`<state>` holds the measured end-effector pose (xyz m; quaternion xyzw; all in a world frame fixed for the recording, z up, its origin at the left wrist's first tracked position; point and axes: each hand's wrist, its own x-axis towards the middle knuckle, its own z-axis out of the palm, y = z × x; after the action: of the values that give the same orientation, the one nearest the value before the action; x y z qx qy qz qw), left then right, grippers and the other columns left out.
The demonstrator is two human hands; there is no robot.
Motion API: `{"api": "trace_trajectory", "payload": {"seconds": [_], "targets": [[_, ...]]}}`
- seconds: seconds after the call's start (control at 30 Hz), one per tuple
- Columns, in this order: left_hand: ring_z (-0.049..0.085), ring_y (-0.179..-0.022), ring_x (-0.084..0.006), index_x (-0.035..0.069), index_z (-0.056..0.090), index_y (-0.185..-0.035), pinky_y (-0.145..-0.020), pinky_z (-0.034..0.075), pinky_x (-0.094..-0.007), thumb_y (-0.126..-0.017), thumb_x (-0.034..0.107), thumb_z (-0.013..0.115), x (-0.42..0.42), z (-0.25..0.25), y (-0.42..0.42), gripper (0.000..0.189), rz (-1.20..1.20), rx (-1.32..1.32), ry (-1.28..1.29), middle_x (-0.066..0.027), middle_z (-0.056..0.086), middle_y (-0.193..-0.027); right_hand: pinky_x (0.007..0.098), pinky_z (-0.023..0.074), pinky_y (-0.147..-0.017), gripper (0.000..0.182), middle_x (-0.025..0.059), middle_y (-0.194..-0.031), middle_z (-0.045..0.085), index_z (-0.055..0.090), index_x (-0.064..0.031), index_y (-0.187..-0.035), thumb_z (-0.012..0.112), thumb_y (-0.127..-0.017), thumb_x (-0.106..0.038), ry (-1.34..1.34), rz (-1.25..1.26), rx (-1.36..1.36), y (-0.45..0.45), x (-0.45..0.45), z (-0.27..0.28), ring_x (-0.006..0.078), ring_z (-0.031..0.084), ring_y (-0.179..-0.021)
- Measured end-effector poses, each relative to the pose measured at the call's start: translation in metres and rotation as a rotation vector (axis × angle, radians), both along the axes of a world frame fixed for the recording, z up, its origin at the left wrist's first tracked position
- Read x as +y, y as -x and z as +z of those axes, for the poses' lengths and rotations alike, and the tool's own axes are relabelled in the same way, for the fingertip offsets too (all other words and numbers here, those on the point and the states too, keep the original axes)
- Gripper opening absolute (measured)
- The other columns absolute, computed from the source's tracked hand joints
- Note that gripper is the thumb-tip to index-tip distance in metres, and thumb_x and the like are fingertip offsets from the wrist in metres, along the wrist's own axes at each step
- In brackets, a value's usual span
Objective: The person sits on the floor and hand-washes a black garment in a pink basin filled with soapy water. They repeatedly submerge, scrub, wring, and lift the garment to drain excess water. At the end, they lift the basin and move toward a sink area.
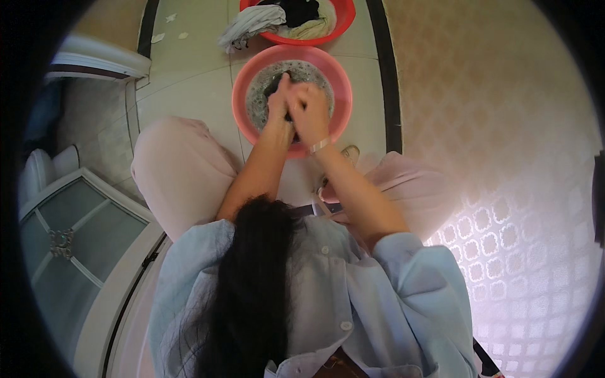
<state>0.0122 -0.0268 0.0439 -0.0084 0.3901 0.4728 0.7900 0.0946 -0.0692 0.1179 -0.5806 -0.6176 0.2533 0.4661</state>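
A pink plastic basin (pixel 339 108) of sudsy water (pixel 257 101) stands on the floor before me. Both of my hands are together over the water, gripping a dark wet cloth (pixel 272 88). My left hand (pixel 280 100) has its thumb side up, with part of the cloth showing beyond its fingers. Against it, on the right, my right hand (pixel 309 106) is curled with knuckles up. Between and below the hands more dark cloth shows, while the rest is hidden by them and the foam. A clear band (pixel 319 145) circles my right wrist.
Just beyond stands a red basin (pixel 349 14) with dark and pale clothes; a grey garment (pixel 255 22) hangs over its rim. White scraps (pixel 158 38) lie on the tiled floor (pixel 189 90). A glass-paned door (pixel 94 231) is at left, a patterned wall (pixel 453 108) at right. My knees flank the pink basin.
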Motion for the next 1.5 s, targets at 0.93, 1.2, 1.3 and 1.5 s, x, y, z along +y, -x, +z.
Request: {"api": "trace_trajectory", "payload": {"seconds": [0.93,1.2,1.3,1.5], "targets": [[0.058,-0.085,-0.0191,0.002,0.062,-0.093,-0.076,0.047,-0.0318,-0.093,0.025,0.055,-0.016,0.045,-0.027,0.024,0.101,0.122,0.082,-0.0074,0.062,-0.088,0.0394,0.0458,-0.08,0.047,0.0176,-0.095,0.06,0.051,0.0009,-0.115,0.061,-0.079,-0.028,0.569,0.442,0.012,-0.089,0.027,-0.028,0.0302,0.058,-0.089],[0.059,-0.098,-0.0259,-0.008,0.049,-0.115,-0.084,0.051,-0.037,-0.09,0.025,0.057,-0.017,0.046,-0.031,0.042,0.034,-0.174,0.149,-0.0193,0.057,-0.111,0.0477,0.048,-0.066,0.032,0.0198,-0.074,0.062,0.047,0.0033,-0.104,0.052,-0.077,-0.013,0.552,0.286,-0.737,-0.038,-0.004,0.015,0.0385,0.061,-0.071],[0.061,-0.094,-0.0286,-0.007,0.048,-0.109,-0.082,0.055,-0.0375,-0.089,0.016,0.057,0.0,0.019,-0.02,0.032,0.295,-0.483,0.405,-0.021,0.058,-0.105,0.0484,0.0462,-0.064,0.029,0.0215,-0.077,0.061,0.048,0.001,-0.102,0.05,-0.075,-0.01,0.429,0.366,-0.643,-0.043,-0.043,0.044,0.0384,0.06,-0.074],[0.056,-0.068,-0.0179,-0.002,0.043,-0.107,-0.072,0.054,-0.0317,-0.088,0.016,0.054,0.014,-0.015,-0.009,0.028,0.371,-0.717,0.359,-0.0161,0.059,-0.095,0.0385,0.0451,-0.063,0.021,0.0181,-0.073,0.057,0.054,0.0018,-0.094,0.053,-0.079,-0.013,0.196,0.071,-0.111,-0.067,-0.08,0.05,0.0281,0.06,-0.07]]}}
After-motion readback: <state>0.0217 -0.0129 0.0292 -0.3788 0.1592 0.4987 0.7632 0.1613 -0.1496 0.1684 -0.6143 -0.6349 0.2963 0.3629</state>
